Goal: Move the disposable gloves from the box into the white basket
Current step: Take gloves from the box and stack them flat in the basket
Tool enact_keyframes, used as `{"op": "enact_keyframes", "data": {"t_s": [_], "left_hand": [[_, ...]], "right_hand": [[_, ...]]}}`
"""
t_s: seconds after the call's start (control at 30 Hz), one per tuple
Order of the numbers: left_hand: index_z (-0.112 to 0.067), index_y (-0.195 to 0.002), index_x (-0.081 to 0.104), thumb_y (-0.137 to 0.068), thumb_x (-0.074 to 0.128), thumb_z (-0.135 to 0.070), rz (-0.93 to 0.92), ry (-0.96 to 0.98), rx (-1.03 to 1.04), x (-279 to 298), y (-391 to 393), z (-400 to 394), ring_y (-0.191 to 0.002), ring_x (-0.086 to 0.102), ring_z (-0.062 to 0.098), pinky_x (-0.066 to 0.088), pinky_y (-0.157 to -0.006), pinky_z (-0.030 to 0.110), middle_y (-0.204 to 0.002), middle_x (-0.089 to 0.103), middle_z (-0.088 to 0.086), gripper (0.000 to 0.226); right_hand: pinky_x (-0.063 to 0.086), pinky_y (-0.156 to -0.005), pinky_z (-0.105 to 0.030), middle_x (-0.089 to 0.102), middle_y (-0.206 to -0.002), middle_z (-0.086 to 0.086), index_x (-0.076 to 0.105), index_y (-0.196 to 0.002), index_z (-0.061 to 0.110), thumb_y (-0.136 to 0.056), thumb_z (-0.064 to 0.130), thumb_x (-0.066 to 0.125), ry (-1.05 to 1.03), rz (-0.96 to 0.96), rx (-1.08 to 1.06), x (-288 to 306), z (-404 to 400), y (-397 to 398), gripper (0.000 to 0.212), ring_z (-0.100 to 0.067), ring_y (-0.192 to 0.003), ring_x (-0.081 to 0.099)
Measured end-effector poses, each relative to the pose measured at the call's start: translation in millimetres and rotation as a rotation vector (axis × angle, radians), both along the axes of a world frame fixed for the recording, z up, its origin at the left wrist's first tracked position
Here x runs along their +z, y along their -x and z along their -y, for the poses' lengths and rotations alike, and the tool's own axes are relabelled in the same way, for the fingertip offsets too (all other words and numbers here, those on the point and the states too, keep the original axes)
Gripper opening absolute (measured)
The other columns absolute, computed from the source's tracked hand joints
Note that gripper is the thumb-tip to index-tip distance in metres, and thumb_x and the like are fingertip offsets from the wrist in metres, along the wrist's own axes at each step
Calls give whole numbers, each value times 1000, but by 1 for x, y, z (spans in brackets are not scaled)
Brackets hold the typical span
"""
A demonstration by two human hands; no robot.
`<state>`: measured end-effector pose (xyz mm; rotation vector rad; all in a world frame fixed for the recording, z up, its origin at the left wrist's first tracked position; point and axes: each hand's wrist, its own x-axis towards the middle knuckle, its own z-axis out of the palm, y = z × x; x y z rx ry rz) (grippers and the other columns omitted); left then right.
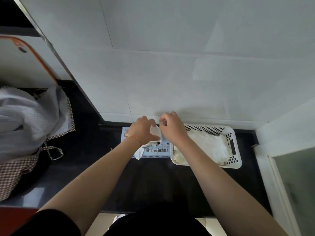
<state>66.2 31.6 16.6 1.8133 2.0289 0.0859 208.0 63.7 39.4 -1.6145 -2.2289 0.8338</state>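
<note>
Dark bench [95,150] against pale tiled wall. Glove box [157,150] at back edge, touching white basket [236,160] on its right; white gloves [210,145] piled in basket. Left hand [142,130] over box, fingers curled round translucent glove [156,132]; another glove hangs over box front. Right hand [171,126] pinches same glove. Checked cloth bag [25,133] far left.

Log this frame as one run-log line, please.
stage: pulling glove | left hand: holds translucent disposable glove above blue cardboard box | right hand: pinches it | white perforated plastic basket: gloves inside
</note>
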Motion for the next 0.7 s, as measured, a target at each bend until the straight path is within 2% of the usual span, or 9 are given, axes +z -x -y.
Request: {"op": "enact_keyframes", "data": {"t_s": [0.1,0.27,0.33,0.47,0.57,0.63,0.7], "left_hand": [[-17,-102,65,-92,57,-32,-23,-85,75,-2,-8,1,-100,55,23,38,-69,30,-104,56,4,20],[-12,-84,70,-98,52,-32,126,-291,219,7,2,5,-86,56,21,43,-64,29,-90,61,2,30],[-9,-83,70,-97,54,-28,276,-362,300,18,6,7,-80,57,20,47,-68,31,-86,63,2,28],[-6,-82,70,-93,57,-24,678,-337,589,37,15,6,-66,54,18,49,-67,36,-70,63,3,25],[-8,-89,70,-90,54,-22,972,-396,859,56,27,3,-75,60,19,56,-78,42,-84,69,9,21],[-10,-85,66,-90,51,-17,1067,-460,942,72,32,1,-69,55,14,50,-70,34,-74,61,0,17],[-14,-74,60,-90,49,-14,1065,-451,898,83,33,-3,-61,47,13,41,-63,28,-63,51,-5,19]], "right_hand": [[44,-71,-29,51,-106,-2,63,-101,13,-93,13,48,30,15,-3,-3,1,-8,17,-19,-87,57],[42,-73,-27,58,-106,0,62,-113,13,-94,12,50,124,-66,-62,-4,0,-15,23,-15,-88,56],[40,-72,-26,59,-103,1,57,-124,17,-91,13,54,174,-147,-78,-2,2,-12,33,-14,-86,56],[41,-75,-26,53,-109,1,40,-141,29,-90,18,61,193,-271,-38,5,4,-1,56,-15,-88,54],[44,-77,-28,57,-107,1,48,-134,28,-92,21,60,214,-261,-9,9,2,6,45,-16,-91,57],[47,-78,-30,60,-104,1,52,-127,26,-92,21,59,262,-262,-2,12,4,8,36,-17,-90,60],[48,-79,-30,60,-105,2,51,-127,27,-90,21,59,266,-293,-21,15,6,10,38,-16,-91,60]]}}
